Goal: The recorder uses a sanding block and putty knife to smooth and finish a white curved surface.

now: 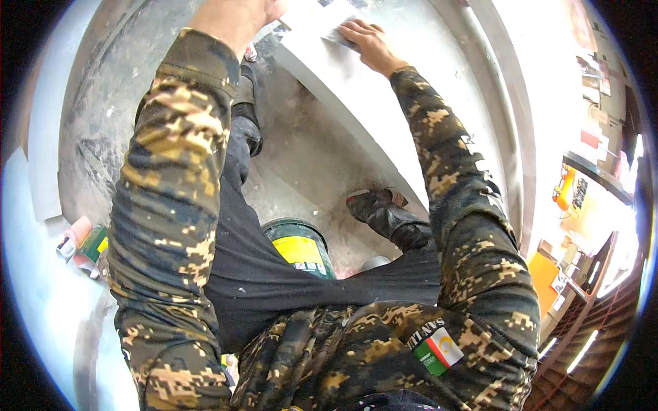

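My right hand [373, 46] lies over a thin grey sheet [337, 35], its fingers bent and pressing it onto a long white panel [356, 92]. The sheet looks like sandpaper, but I cannot tell for certain. The panel slants from the top middle down toward my right leg. At the upper edge, my left hand [236, 17] is close to the panel's far end. Most of its fingers are cut off by the picture's edge, so what it holds or touches is hidden. Both forearms wear camouflage sleeves.
A dark green bucket [322, 257] with a yellow label stands between my legs. Pale dust covers the floor [295, 164]. Pink and green containers [89, 243] lie at the left. An orange object [565, 188] and shelves are at the right.
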A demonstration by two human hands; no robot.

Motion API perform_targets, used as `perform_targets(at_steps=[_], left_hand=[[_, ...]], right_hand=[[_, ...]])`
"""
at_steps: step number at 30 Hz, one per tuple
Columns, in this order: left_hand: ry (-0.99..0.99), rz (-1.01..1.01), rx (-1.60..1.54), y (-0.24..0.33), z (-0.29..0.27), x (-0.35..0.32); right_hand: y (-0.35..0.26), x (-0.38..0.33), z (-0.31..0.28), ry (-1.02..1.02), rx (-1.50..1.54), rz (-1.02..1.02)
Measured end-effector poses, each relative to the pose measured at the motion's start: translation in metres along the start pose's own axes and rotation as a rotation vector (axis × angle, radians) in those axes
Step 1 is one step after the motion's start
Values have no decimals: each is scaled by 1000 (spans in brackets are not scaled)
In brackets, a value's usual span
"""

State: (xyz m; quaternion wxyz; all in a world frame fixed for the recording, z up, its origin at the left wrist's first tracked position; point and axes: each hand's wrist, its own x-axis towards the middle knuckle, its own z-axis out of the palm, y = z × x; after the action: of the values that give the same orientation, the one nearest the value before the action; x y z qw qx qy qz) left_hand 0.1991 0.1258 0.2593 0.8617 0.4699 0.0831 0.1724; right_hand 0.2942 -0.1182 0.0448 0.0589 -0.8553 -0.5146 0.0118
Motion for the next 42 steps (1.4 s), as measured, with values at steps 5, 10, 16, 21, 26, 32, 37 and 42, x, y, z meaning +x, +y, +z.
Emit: perform_targets(at_steps=[5, 10, 16, 21, 26, 32, 37, 42], left_hand=[[-2, 10, 22, 1, -5, -2], [-94, 50, -66, -11, -1, 8], [-114, 32, -3, -1, -1, 4], [-37, -15, 7, 1, 3, -6], [-49, 127, -14, -10, 2, -7], [-29, 11, 23, 0, -2, -10], [-74, -16, 2, -2, -9, -10], [-49, 40, 25, -5, -5, 3]], right_hand=[[31, -24, -28, -183, -186, 78], [25, 35, -36, -20, -178, -121], [-2, 68, -49, -255, 3, -46], [-15, 8, -46, -592, -128, 143], [-6, -131, -39, -479, -123, 12], [-57, -246, -86, -580, 33, 235], [-43, -246, -96, -900, -5, 337], [-10, -117, -54, -51, 147, 56]])
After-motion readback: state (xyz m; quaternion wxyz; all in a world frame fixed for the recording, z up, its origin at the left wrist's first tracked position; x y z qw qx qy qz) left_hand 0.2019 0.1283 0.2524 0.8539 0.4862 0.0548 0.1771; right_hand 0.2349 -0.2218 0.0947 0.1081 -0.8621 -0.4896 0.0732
